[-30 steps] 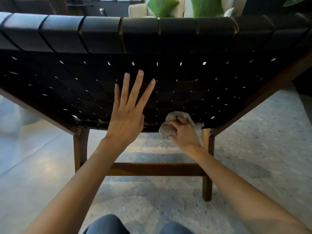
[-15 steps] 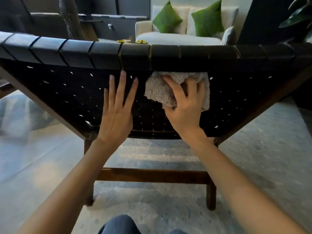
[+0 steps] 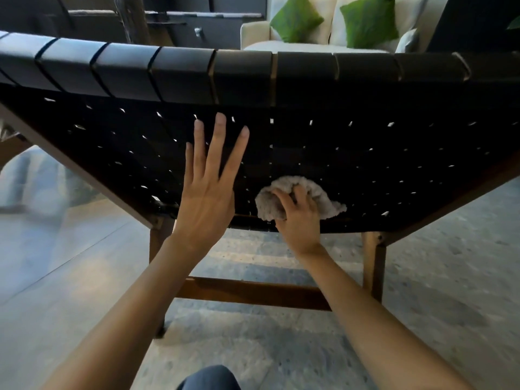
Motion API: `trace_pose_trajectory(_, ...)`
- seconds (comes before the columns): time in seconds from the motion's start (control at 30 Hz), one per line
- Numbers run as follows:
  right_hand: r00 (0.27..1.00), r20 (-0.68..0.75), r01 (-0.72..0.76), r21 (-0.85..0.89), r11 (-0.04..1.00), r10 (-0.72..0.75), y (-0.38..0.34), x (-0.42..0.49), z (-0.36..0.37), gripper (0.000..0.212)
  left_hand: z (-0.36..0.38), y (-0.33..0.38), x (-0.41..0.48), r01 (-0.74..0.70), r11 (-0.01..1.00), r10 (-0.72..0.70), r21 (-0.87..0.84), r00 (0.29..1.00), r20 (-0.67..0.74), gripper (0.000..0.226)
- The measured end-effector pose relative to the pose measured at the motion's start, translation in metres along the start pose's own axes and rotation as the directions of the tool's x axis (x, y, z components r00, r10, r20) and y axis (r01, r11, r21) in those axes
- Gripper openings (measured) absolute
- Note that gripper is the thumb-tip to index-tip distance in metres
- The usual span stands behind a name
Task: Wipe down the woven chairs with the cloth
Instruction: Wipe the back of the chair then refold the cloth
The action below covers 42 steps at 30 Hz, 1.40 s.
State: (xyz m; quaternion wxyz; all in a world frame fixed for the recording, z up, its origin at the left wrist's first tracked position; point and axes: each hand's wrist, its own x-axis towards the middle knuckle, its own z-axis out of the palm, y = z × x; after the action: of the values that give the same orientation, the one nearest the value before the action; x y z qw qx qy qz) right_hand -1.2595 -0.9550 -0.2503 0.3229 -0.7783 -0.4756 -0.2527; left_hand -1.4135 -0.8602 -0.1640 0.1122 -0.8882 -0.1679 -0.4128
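Observation:
A chair with a black woven back (image 3: 365, 142) and a brown wooden frame fills the upper view, seen from behind. My left hand (image 3: 206, 190) lies flat on the weave with straight, spread fingers. My right hand (image 3: 299, 218) grips a bunched beige fluffy cloth (image 3: 295, 190) and presses it against the lower part of the woven back, near the bottom rail. Part of the cloth sticks out to the right of my fingers.
The chair's wooden legs (image 3: 372, 268) and a cross rail (image 3: 247, 291) stand on a grey speckled floor (image 3: 450, 291). Behind the chair is a cream sofa (image 3: 253, 35) with two green cushions (image 3: 368, 19). Dark cabinets line the far left.
My right hand swept the cloth from the bottom of the woven back up to the top band, and has now come back down to the lower part. My left hand stayed flat on the weave.

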Motion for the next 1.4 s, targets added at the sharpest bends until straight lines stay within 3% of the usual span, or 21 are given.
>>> trace_pose_trajectory(0.13, 0.973, 0.222, -0.069, 0.031, 0.997, 0.060, 0.010, -0.026, 0.034, 0.054, 0.002, -0.004, -0.001, -0.010, 1.000, 0.010, 0.028, 1.000, -0.005, 0.097)
trace_pose_trajectory(0.3, 0.912, 0.392, -0.139, 0.024, 0.990, 0.119, 0.014, -0.018, 0.033, 0.048, 0.001, -0.002, -0.004, -0.012, 0.999, 0.012, 0.033, 1.000, 0.014, 0.095)
trace_pose_trajectory(0.43, 0.861, 0.507, 0.031, 0.040, 0.999, -0.047, 0.009, -0.013, -0.008, 0.036, -0.005, -0.004, -0.007, 0.062, 0.998, -0.063, 0.014, 0.998, 0.012, 0.091)
trace_pose_trajectory(0.47, 0.884, 0.456, 0.107, 0.016, 0.994, -0.103, 0.002, -0.016, -0.021, 0.037, -0.008, -0.006, -0.008, 0.085, 0.996, -0.085, 0.002, 0.996, 0.018, 0.091)
trace_pose_trajectory(0.53, 0.950, 0.191, 0.247, 0.034, 0.968, -0.249, -0.017, -0.018, -0.046, 0.045, -0.015, -0.012, -0.008, 0.102, 0.995, -0.102, 0.000, 0.995, 0.022, 0.093)
trace_pose_trajectory(0.6, 0.913, -0.127, 0.391, -0.001, 0.920, -0.388, -0.038, -0.008, -0.070, 0.049, -0.021, -0.020, -0.009, 0.105, 0.994, -0.105, 0.009, 0.994, 0.012, 0.094)
trace_pose_trajectory(0.67, 0.853, -0.281, 0.448, -0.037, 0.893, -0.440, -0.057, 0.012, -0.089, 0.049, -0.027, -0.027, -0.011, 0.123, 0.992, -0.123, 0.009, 0.992, -0.018, 0.092)
trace_pose_trajectory(0.8, 0.871, -0.318, 0.385, -0.028, 0.922, -0.374, -0.084, 0.048, -0.104, 0.063, -0.042, -0.036, -0.017, 0.158, 0.987, -0.157, 0.003, 0.986, -0.050, 0.089)
trace_pose_trajectory(0.93, 0.870, -0.359, 0.242, -0.285, 0.928, -0.337, -0.093, 0.055, -0.094, 0.054, -0.049, -0.042, -0.024, 0.171, 0.985, -0.171, -0.009, 0.985, -0.030, 0.088)
trace_pose_trajectory(1.03, 0.851, -0.424, 0.157, -0.361, 0.919, -0.312, -0.095, 0.057, -0.087, 0.055, -0.051, -0.047, -0.025, 0.171, 0.985, -0.171, -0.026, 0.985, -0.015, 0.088)
trace_pose_trajectory(1.4, 0.754, -0.514, 0.211, -0.400, 0.892, -0.409, -0.077, 0.072, -0.044, 0.040, -0.035, -0.045, -0.009, 0.160, 0.987, -0.160, -0.017, 0.987, -0.025, 0.090)
